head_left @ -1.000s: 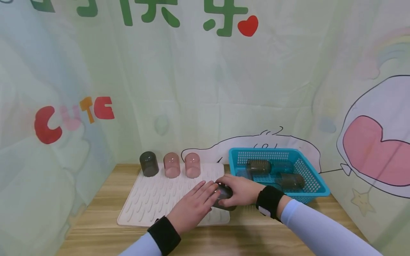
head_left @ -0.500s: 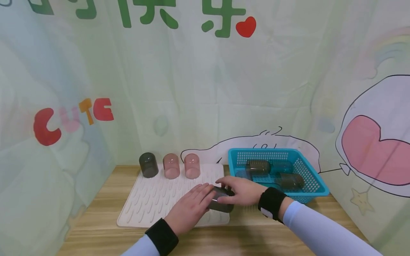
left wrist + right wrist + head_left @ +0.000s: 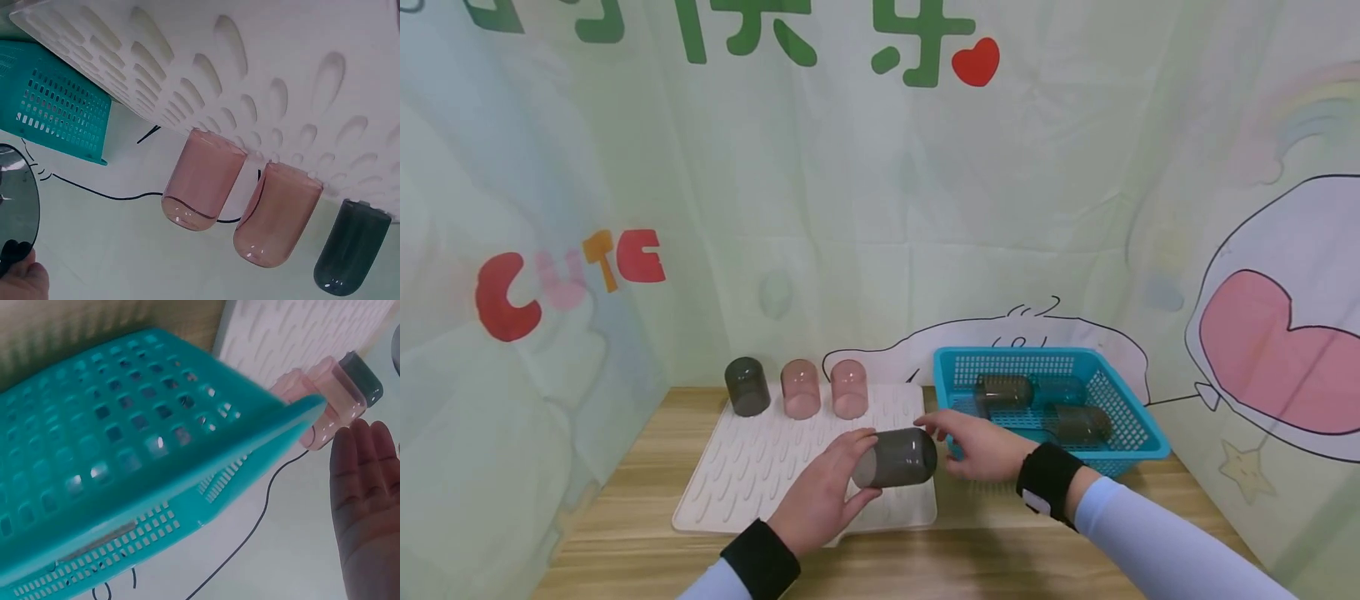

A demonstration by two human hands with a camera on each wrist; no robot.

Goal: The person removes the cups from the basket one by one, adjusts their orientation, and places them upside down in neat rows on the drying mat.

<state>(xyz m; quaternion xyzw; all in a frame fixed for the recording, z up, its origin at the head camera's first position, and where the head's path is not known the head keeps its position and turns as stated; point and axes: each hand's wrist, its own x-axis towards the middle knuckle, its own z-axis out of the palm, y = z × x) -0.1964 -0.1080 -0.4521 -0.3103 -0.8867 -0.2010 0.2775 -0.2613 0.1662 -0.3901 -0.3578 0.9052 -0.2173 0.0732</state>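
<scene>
My left hand (image 3: 820, 500) grips a dark grey see-through cup (image 3: 901, 458) around its rim end, above the white ridged mat (image 3: 737, 492). The cup lies sideways, its rounded base pointing right. In the left wrist view, only part of this cup (image 3: 19, 200) and a bit of the hand show at the left edge. Beside the base is my right hand (image 3: 988, 446), holding nothing; its fingers (image 3: 369, 462) extend straight in the right wrist view. Along the mat's back edge, a dark cup (image 3: 747, 387) and two pink cups (image 3: 801, 389) (image 3: 850, 389) stand upside down.
A blue plastic basket (image 3: 1127, 400) stands right of the mat, close behind my right hand. Inside it lie brownish cups (image 3: 1006, 392) (image 3: 1082, 425) and a bluish one (image 3: 1060, 390). A printed curtain (image 3: 880, 200) hangs behind the wooden table (image 3: 625, 500).
My right hand has let go of the cup and moved slightly right. My left hand has gone from flat fingers against the cup to gripping it, and the cup has turned more level.
</scene>
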